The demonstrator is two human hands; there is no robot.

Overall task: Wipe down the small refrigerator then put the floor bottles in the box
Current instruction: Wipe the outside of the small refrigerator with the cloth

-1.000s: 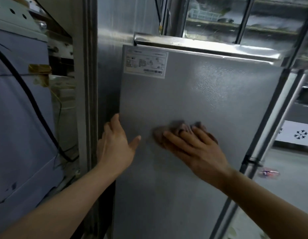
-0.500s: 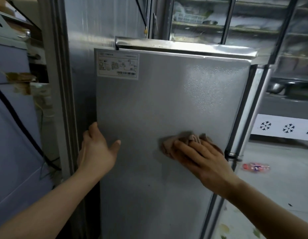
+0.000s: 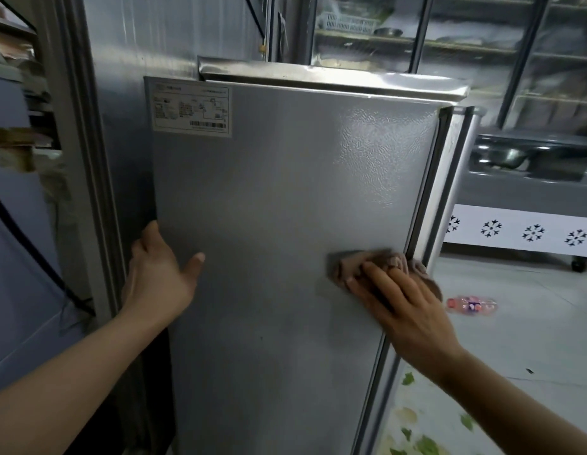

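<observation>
The small grey refrigerator (image 3: 279, 208) fills the middle of the view, its textured side panel facing me, a white label at its top left. My right hand (image 3: 400, 307) presses a brownish cloth (image 3: 357, 264) flat against the panel near its right edge. My left hand (image 3: 160, 277) rests on the panel's left edge, fingers behind it and thumb spread in front. A pink-labelled plastic bottle (image 3: 472, 305) lies on the floor to the right, behind my right hand. No box is in view.
A black cable (image 3: 32, 247) runs down a blue-grey appliance at the left. A metal post (image 3: 85, 159) stands just left of the refrigerator. A chest cabinet with snowflake marks (image 3: 522, 231) and glass shelving stand at the back right. Pale floor lies at the right.
My right hand has slid the cloth rightward across the panel to its right edge. The view has shifted right, so the refrigerator and left hand now sit further left relative to the floor bottle.
</observation>
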